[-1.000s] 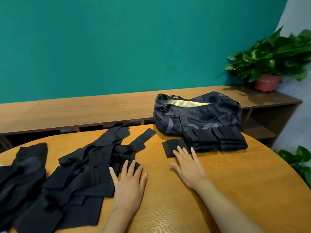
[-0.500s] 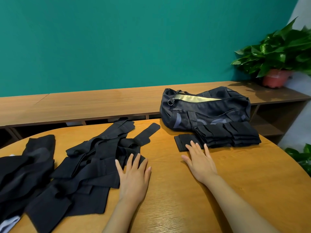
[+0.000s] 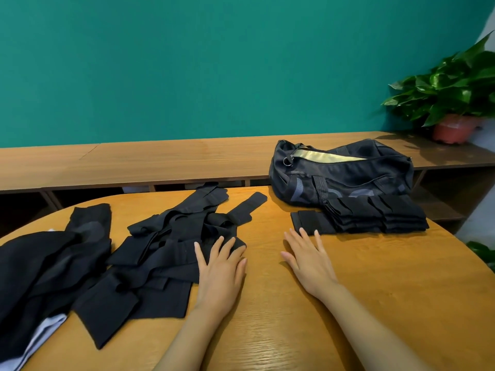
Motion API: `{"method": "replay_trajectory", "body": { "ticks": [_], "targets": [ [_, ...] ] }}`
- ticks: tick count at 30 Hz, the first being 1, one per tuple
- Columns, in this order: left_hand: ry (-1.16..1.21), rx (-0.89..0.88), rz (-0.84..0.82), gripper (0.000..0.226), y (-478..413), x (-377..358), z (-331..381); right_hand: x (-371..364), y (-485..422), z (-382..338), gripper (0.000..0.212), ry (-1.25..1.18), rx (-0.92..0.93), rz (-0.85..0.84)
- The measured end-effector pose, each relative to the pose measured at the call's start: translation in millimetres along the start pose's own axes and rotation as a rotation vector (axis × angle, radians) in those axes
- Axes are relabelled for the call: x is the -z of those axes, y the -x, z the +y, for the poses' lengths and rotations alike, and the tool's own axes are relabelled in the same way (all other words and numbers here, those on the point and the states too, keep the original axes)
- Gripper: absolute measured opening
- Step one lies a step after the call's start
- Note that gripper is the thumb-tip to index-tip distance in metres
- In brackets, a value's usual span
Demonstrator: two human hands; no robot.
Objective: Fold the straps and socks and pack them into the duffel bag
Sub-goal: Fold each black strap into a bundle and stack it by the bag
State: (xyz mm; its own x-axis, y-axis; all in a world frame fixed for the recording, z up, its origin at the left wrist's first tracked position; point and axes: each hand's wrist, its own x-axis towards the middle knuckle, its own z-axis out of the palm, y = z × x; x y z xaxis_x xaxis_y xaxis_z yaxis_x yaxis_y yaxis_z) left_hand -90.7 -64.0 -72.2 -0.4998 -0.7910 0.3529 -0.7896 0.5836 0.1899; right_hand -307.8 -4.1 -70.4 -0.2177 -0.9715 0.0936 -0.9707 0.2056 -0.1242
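A folded stack (image 3: 375,215) lies beyond the flat, empty right grip (image 3: 308,261); tangled straps (image 3: 166,236) under the spread left grip (image 3: 219,269) await folding.

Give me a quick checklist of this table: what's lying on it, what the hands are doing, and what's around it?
Surface: wooden table with a rounded edge.
Job's things: duffel bag, top unzipped; folded stack in front of it; loose straps heaped centre-left; dark heap, maybe socks, far left.
Clutter: pale cloth under the dark heap.
Hands: left hand flat, fingers on the straps; right hand flat on the table, fingertips at the folded stack's edge.
Cables: nothing seen.
Surroundings: teal wall, low wooden shelf, potted plant.
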Motion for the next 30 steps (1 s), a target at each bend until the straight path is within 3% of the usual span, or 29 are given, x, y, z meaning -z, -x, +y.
{"method": "replay_trajectory", "body": {
  "ticks": [3, 8, 14, 19, 23, 26, 30],
  "targets": [
    [-0.016, 0.040, 0.063, 0.043, 12.7, 12.5, -18.2, -3.9, 5.1, -32.2, 0.117, -0.089, 0.090, -0.012],
    [-0.087, 0.140, 0.063, 0.030, 36.0, 19.2, -50.7, -8.4, 9.3, -83.6, 0.092, -0.182, 0.229, -0.082],
    [-0.183, 0.119, 0.043, 0.045, 48.5, 11.5, -60.8, -10.6, -1.0, -106.4, 0.062, -0.154, 0.176, -0.188],
    [-0.125, 0.194, 0.084, 0.051, 47.1, 18.8, -66.9, -12.9, 0.5, -82.9, 0.063, -0.043, 0.089, -0.150],
    [-0.112, 0.292, 0.012, 0.055, 35.8, 33.1, -77.9, -12.7, 3.6, -69.1, 0.074, -0.059, 0.058, -0.149],
    [-0.069, 0.254, 0.047, 0.040, 28.7, 42.6, -83.2, -15.0, 7.3, -67.8, 0.089, -0.110, 0.049, -0.125],
    [0.007, 0.171, 0.266, 0.019, 22.1, 57.3, -74.2, -14.1, 10.7, -68.8, 0.084, -0.163, 0.051, -0.112]
  ]
}}
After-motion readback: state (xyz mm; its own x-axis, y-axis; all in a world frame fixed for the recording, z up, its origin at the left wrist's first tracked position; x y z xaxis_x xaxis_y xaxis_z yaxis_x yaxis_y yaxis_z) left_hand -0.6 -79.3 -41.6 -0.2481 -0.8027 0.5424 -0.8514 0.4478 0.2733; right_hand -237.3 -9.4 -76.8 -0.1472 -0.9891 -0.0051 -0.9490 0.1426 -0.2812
